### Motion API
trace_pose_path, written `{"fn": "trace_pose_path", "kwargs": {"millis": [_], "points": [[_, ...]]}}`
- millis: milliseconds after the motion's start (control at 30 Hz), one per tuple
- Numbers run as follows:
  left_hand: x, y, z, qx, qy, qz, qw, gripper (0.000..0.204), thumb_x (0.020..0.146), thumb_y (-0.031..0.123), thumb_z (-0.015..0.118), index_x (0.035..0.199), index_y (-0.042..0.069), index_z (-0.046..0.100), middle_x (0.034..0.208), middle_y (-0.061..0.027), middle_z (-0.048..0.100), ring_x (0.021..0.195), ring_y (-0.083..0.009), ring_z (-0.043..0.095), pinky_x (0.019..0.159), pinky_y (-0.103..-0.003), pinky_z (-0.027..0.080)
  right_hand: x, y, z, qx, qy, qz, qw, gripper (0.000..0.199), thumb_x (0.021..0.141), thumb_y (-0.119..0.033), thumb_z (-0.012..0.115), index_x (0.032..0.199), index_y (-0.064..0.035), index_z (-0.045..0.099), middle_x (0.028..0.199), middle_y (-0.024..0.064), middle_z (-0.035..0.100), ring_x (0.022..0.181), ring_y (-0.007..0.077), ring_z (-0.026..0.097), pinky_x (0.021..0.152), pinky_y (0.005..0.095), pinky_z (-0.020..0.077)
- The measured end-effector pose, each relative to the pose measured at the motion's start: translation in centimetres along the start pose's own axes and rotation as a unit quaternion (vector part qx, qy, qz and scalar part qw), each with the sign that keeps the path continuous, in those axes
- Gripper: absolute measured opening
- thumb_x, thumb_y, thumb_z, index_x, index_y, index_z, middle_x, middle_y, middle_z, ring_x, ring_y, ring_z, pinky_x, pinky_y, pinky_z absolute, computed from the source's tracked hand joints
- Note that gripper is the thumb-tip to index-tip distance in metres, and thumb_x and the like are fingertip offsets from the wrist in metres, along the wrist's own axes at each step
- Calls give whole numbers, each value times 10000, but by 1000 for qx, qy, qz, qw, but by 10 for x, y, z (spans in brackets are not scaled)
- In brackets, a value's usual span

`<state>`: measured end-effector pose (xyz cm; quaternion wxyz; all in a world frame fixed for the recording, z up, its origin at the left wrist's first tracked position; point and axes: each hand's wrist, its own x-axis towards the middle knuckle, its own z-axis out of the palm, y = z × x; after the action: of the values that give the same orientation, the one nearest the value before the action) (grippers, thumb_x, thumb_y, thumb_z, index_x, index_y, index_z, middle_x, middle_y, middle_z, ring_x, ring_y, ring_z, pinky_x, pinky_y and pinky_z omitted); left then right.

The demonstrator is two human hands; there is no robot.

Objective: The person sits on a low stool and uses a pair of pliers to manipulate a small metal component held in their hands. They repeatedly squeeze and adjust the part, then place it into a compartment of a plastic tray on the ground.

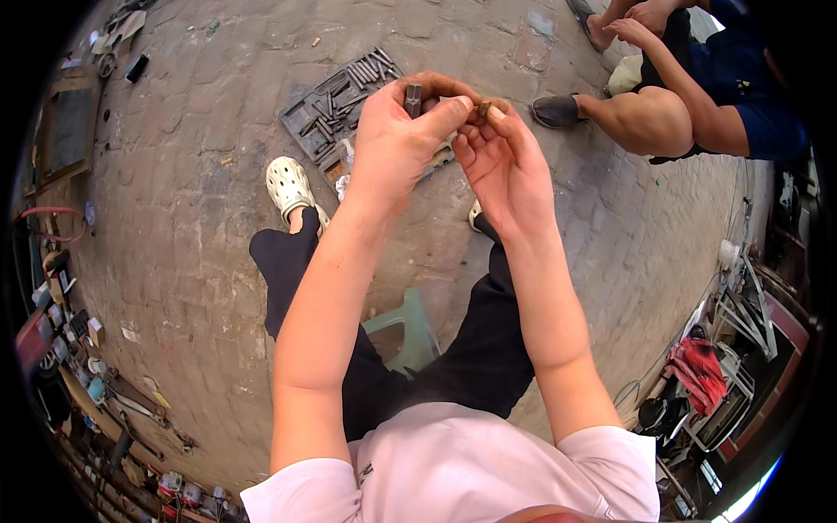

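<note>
At top centre, the left hand (pixel 397 126) curls round a metal bit (pixel 413 98), its lower end hidden; the right hand (pixel 508 170) pinches a brassy piece (pixel 484 108), mostly covered. The case (pixel 307 132) behind is partly blocked from me.

Clock from mid-view: I have left hand (pixel 397 131) and right hand (pixel 513 161) at 12, bit (pixel 413 100) in the left, part (pixel 484 109) between both hands' fingertips (pixel 497 113). Tool case (pixel 301 119) at 11, on the floor (pixel 200 305), beyond the left hand. Left shoe (pixel 286 185) at 10. Co-worker (pixel 728 113) at 2. Cloth (pixel 697 375) at 4, beside frames (pixel 758 305). Stool (pixel 418 336) at 6, between the legs (pixel 488 357). Clutter (pixel 96 390) along 8.
</note>
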<state>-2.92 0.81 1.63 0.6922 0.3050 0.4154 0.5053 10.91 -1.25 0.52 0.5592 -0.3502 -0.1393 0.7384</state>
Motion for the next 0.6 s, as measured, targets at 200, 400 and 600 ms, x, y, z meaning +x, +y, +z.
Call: {"fn": "trace_pose_path", "kwargs": {"millis": [200,400,600], "points": [[6,-15,-1,79,19,66,995,158,780,124,715,870,-5,703,680,53,580,622,-30,382,541,-193,323,1,-2,1,-134,49,-109,984,110,937,-75,590,1005,10,584,962,81,644,875,151,648,819,295,565],[4,-9,-1,165,29,77,983,160,775,149,728,862,17,707,596,79,495,565,-22,358,488,-202,290,-1,-3,5,-240,69,-164,954,141,924,-74,619,1012,37,612,914,77,657,827,133,653,763,278,572],[6,-9,-7,217,37,88,971,189,746,171,739,852,19,702,559,69,419,519,-29,350,460,-226,276,-1,-4,7,-312,61,-182,930,149,912,-49,626,1021,52,635,922,87,675,816,134,663,758,268,563]]}}
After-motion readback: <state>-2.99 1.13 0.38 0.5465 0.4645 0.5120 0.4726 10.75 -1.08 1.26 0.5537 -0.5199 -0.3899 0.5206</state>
